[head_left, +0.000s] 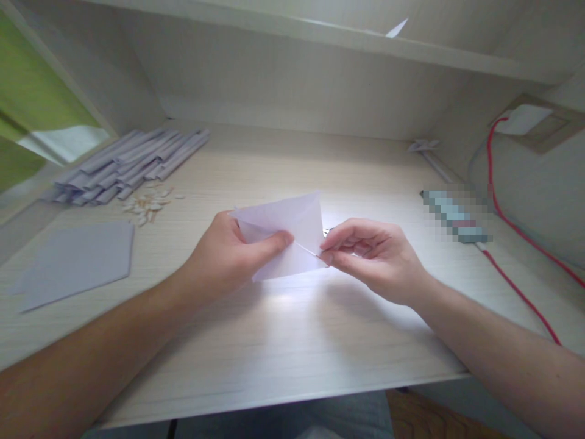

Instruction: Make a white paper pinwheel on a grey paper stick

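Observation:
A small square white sheet of paper [283, 222] is held tilted above the middle of the desk. My left hand [242, 247] grips its left side, thumb on top and fingers mostly hidden behind it. A bright straight line, a slit or a crease, runs from near that thumb toward the lower right corner. There my right hand [375, 259] pinches the paper's corner between thumb and fingertips, its other fingers curled. Just behind those fingertips shows a small dark, shiny bit that I cannot make out.
Rolled paper tubes [137, 161] are piled at the back left, with small pale pieces [148, 204] before them. Flat paper sheets [82, 259] lie left. Right stand a paper pinwheel [423, 146], a blurred-out phone [454, 216] and a red cable [521, 292]. A shelf [283, 24] overhangs.

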